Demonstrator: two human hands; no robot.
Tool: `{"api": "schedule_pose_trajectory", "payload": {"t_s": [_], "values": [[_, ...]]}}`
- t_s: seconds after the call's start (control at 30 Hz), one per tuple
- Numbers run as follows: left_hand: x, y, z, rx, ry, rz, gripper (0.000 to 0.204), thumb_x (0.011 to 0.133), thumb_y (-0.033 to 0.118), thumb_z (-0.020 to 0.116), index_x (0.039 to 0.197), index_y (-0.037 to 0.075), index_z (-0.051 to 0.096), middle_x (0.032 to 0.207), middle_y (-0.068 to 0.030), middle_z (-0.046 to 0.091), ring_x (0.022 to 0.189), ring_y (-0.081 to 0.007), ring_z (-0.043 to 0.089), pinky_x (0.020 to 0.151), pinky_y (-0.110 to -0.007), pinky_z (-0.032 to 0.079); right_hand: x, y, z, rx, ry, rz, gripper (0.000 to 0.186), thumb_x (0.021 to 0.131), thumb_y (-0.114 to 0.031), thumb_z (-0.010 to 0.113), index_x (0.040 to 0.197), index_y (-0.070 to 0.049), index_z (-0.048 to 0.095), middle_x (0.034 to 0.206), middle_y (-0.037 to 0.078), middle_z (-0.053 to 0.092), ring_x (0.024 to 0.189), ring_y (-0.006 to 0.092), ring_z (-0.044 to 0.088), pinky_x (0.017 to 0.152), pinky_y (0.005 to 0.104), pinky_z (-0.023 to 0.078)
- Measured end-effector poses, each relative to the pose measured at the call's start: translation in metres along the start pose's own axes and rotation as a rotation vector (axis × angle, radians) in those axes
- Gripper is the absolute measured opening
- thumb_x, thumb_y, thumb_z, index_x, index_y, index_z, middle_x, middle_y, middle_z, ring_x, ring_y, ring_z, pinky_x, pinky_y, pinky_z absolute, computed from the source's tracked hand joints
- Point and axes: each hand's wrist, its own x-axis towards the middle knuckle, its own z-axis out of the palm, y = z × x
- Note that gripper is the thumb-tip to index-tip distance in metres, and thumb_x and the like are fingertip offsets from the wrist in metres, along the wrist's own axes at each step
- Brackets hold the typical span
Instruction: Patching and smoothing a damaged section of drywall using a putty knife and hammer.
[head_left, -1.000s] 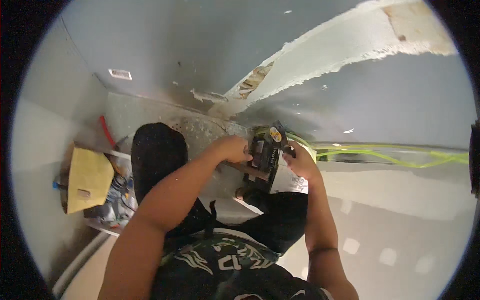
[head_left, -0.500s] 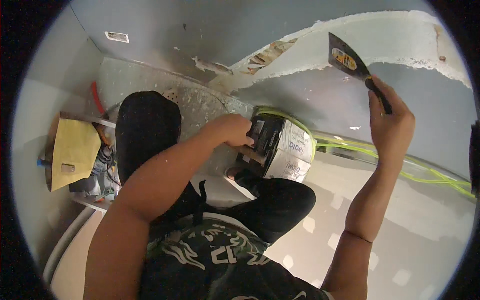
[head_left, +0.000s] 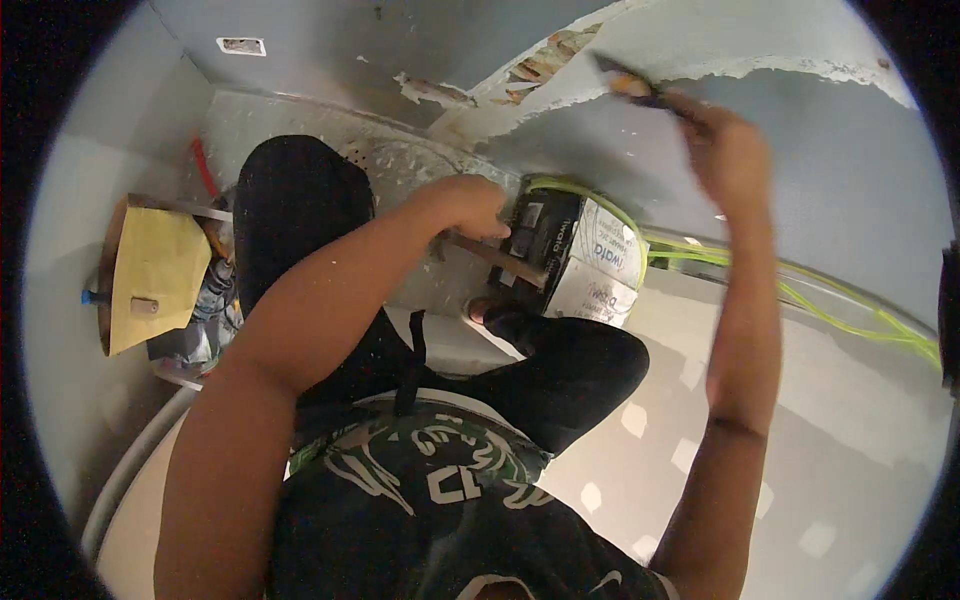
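Note:
My right hand (head_left: 728, 165) is closed round the handle of a putty knife (head_left: 625, 85), raised at the right before the grey-blue wall. Its blade, smeared by motion, is near the ragged edge of a pale plaster band (head_left: 700, 45). My left hand (head_left: 470, 205) is closed on a tool with a brown wooden handle (head_left: 510, 262), low over the floor; the tool's other end is mostly hidden by the hand. The handle slants across the front of a black and white cardboard box (head_left: 590, 265).
Yellow-green cable (head_left: 690, 250) loops over the box and runs right along the wall's foot. A broken hole (head_left: 550, 65) opens in the wall. At left stands a toolbox with a yellow panel (head_left: 160, 270), near a red bar (head_left: 203, 165). My bent knees flank the floor.
My right hand and the putty knife have swung left and up toward the broken hole. My left hand still grips its tool, whose handle shows more clearly. The view has shifted slightly.

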Motion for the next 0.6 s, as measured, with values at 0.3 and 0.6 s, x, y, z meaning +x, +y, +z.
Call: {"api": "schedule_pose_trajectory", "payload": {"t_s": [0.3, 0.6], "values": [[-0.023, 0.017, -0.018, -0.076, 0.012, 0.02, 0.052, 0.08, 0.047, 0.066, 0.11, 0.005, 0.064, 0.106, -0.0175, 0.066, 0.101, -0.0349, 0.062, 0.085, -0.046, 0.049, -0.021, -0.043, -0.013, 0.027, 0.002, 0.306, 0.028, 0.083, -0.022, 0.066, 0.11, -0.029, 0.069, 0.087, 0.012, 0.067, 0.081, 0.032, 0.066, 0.069, 0.0429, 0.053], [-0.002, 0.002, -0.002, -0.146, 0.082, 0.07, 0.043, 0.083, 0.043, 0.066, 0.112, 0.01, 0.064, 0.106, -0.0135, 0.067, 0.096, -0.0325, 0.064, 0.085, -0.045, 0.05, -0.062, -0.024, 0.013, 0.449, -0.09, 0.388, 0.027, 0.082, -0.018, 0.067, 0.108, -0.018, 0.07, 0.091, 0.017, 0.069, 0.081, 0.0357, 0.066, 0.073, 0.039, 0.052]]}}
